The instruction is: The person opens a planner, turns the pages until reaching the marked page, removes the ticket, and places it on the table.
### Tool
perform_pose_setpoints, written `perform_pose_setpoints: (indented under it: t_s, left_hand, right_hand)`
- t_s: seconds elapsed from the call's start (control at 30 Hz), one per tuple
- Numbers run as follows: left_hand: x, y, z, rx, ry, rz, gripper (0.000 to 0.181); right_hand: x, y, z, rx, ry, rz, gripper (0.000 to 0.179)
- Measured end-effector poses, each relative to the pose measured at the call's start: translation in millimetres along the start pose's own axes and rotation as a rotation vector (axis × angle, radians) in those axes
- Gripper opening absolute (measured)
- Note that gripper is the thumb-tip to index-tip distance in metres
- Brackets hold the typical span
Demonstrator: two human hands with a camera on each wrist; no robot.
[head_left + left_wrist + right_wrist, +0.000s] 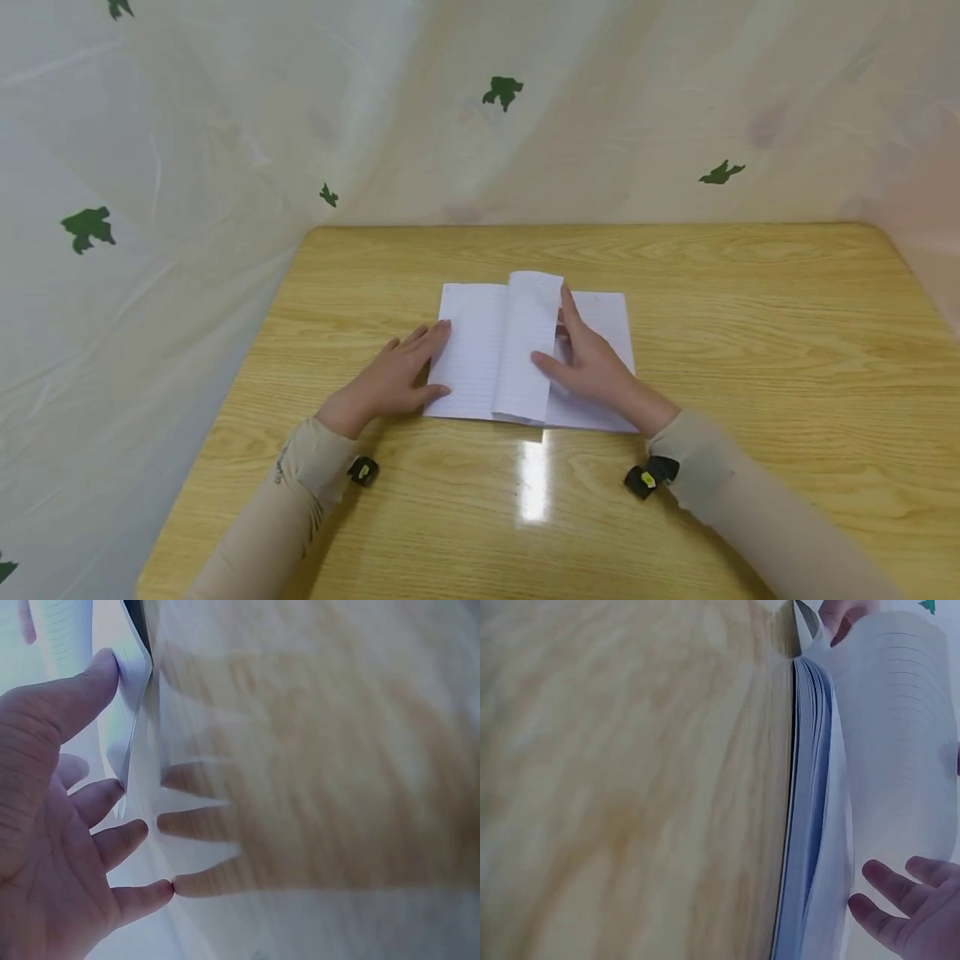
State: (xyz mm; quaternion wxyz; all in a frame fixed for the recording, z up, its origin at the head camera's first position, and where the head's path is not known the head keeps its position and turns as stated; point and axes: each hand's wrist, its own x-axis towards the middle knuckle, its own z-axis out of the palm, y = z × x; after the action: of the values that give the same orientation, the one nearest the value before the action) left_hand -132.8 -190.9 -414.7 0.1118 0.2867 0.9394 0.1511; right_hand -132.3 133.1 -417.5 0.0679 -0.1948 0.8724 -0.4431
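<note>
Fingers (433, 337) of the left hand (386, 379) lie spread wide against the open notebook (467, 358) at its nine o'clock. At its three o'clock, the right hand (600, 371) holds a lifted page (525, 350) between thumb and fingers, curved over the notebook's middle. The notebook lies on a wood-grain table (780, 375), a bright reflection (533, 483) at six o'clock. At twelve, beyond the table, hangs a pale sheet (615, 100) with green motifs (502, 92).
</note>
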Motion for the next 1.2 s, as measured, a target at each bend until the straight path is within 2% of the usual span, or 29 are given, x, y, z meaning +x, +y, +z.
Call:
perform_pose_setpoints:
  t_s: [0.23,0.4,0.5,0.73,1.2]
  left_hand:
    - [-1.9,1.5,-2.2,-0.007,0.007,-0.011,0.097]
    - [-2.7,1.5,-1.8,0.001,0.035,0.013,0.098]
    - [-3.6,1.4,-1.6,0.006,0.054,0.031,0.099]
    - [-3.9,1.5,-1.6,0.041,0.129,0.103,0.105]
    - [-2.4,3.3,0.2,0.09,0.157,0.095,0.115]
  right_hand:
    - [2.1,-11.0,13.4,-0.094,-0.086,-0.126,0.113]
    - [5.7,-15.7,23.2,-0.165,-0.126,-0.232,0.121]
    - [7.1,-17.4,27.1,-0.2,-0.148,-0.264,0.122]
    - [8.3,-17.5,31.8,-0.265,-0.216,-0.275,0.12]
    - [9.2,-15.6,39.4,-0.373,-0.239,-0.302,0.123]
